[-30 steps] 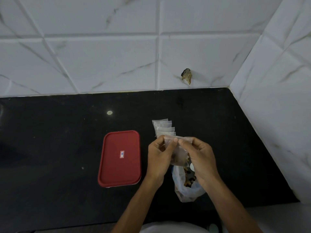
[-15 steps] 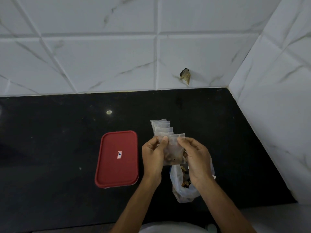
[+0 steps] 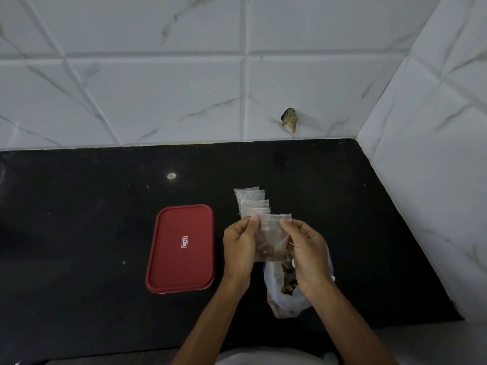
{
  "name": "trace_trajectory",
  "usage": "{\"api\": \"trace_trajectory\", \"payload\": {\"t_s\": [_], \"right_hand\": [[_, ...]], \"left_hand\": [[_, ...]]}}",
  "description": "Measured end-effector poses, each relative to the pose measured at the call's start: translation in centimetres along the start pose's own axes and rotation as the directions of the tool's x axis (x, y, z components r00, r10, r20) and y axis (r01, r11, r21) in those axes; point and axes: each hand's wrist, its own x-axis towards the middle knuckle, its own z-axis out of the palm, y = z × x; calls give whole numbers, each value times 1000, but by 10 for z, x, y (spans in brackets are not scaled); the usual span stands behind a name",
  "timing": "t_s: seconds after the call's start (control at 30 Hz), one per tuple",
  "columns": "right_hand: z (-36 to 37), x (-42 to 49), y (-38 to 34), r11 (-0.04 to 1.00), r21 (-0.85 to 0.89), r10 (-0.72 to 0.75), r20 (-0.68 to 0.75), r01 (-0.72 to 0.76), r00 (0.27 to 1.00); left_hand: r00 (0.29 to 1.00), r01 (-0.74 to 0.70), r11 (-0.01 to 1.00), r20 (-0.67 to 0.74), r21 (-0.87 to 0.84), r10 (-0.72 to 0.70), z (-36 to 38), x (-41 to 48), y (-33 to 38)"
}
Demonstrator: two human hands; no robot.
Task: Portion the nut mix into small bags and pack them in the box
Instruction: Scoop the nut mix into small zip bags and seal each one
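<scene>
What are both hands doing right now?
Left hand: pinching the small bag at its top left.
Right hand: pinching the same bag's top right.

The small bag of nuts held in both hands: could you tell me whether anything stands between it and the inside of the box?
Yes. The red-lidded box is shut, so its lid bars the way for the small bag, pinched by the left hand and right hand. The counter between bag and box shows nothing else.
</scene>
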Motion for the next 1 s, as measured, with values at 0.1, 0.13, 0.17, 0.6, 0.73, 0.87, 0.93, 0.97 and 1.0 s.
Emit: {"api": "trace_trajectory", "payload": {"t_s": [0.1,0.13,0.17,0.6,0.73,0.87,0.93,0.97,1.0], "right_hand": [[-3,0,4,1000,12,-28,-27,28,999],[-4,1,4,999,17,-34,-32,35,999],[-4,1,4,999,21,-37,-32,37,999],[-3,0,11,999,1,-36,-11,36,999],[-6,0,13,994,-60,-92,-21,91,996],[-9,5,18,983,-139,-132,-60,123,989],[-8,8,19,983,-156,-107,-63,96,992],[-7,10,18,981,-170,-107,-54,97,993],[-7,13,18,976,-187,-119,-40,109,992]], "left_hand": [[998,-47,998,-30,32,48,1,0,-2],[997,-68,996,-44,53,71,1,0,-4],[993,-94,993,-63,75,98,1,0,-7],[990,-141,985,23,95,139,5,0,-14],[983,-182,976,-11,122,185,2,3,-18],[989,-140,980,-20,138,144,3,0,-25],[991,-126,985,-29,115,130,1,2,-28],[989,-135,985,-44,107,140,-1,4,-29],[988,-137,986,-65,94,144,-3,6,-29]]}}
